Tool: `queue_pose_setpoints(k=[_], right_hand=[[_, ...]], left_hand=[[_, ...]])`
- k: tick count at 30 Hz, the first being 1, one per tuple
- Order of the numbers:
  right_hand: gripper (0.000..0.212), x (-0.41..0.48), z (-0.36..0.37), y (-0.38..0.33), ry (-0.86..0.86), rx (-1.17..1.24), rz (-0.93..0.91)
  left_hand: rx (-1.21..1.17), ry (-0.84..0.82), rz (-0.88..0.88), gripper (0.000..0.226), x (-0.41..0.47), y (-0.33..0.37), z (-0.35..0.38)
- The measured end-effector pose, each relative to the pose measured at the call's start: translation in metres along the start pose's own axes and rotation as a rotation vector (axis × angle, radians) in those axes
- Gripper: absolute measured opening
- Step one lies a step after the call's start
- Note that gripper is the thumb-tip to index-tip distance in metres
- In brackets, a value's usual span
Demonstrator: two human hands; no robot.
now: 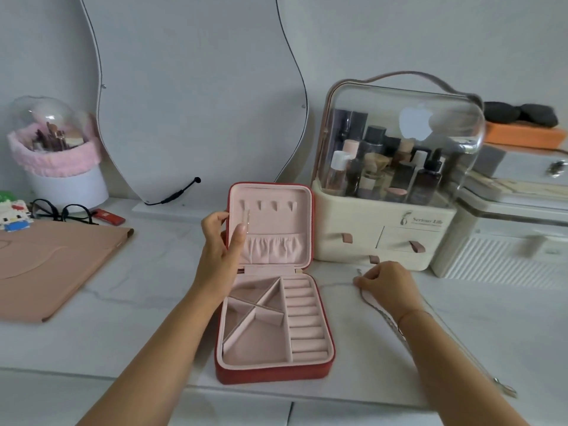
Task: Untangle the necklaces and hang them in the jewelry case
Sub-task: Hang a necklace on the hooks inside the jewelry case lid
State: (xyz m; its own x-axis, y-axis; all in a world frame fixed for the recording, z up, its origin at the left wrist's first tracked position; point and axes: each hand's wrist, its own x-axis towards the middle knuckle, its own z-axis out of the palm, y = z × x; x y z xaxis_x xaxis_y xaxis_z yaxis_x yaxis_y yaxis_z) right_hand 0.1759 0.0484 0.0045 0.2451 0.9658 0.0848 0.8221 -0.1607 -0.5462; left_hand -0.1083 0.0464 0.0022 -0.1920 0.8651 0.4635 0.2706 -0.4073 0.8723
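At the centre of the frame, the red jewelry case [273, 374] lies open on a white marble counter [138, 318], its pink lid standing upright. Your left hand [218, 239] grips the lid's left edge, thumb laid across the pink lining and fingers wrapped behind. Four small hooks [273, 205] line the top of the lid above a gathered pocket [272, 249], and none of them carries anything. The base shows angled compartments on the left and ring rolls [304, 321] on the right.

To the right of the case, your right hand [388, 281] rests on the counter with its fingers curled down, pinching one end of the necklaces [379, 310]. The chains trail from your fingertips towards the lower right of the frame, passing partly under your forearm, all outside the case.

A clear-domed cosmetics organizer [384, 216] stands at the right, just behind your right hand. A curved mirror [196, 87] leans against the wall at the upper centre. At the left edge lie black glasses [61, 210] and a pink folder [46, 265].
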Motion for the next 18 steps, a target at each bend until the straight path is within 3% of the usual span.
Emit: queue_pose_setpoints(k=[12,16,18], right_hand=[[0.012,0.012,0.003,-0.001,-0.137,-0.168,-0.044],[0.025,0.000,-0.015,-0.017,-0.168,0.106,-0.103],[0.027,-0.009,-0.031,-0.034,-0.228,0.361,-0.140]], left_hand=[[-0.065,0.029,-0.090,0.070,-0.004,0.007,-0.002],[0.028,0.106,-0.046,0.068,-0.004,0.001,-0.001],[0.210,0.214,0.153,0.060,-0.002,0.005,0.002]])
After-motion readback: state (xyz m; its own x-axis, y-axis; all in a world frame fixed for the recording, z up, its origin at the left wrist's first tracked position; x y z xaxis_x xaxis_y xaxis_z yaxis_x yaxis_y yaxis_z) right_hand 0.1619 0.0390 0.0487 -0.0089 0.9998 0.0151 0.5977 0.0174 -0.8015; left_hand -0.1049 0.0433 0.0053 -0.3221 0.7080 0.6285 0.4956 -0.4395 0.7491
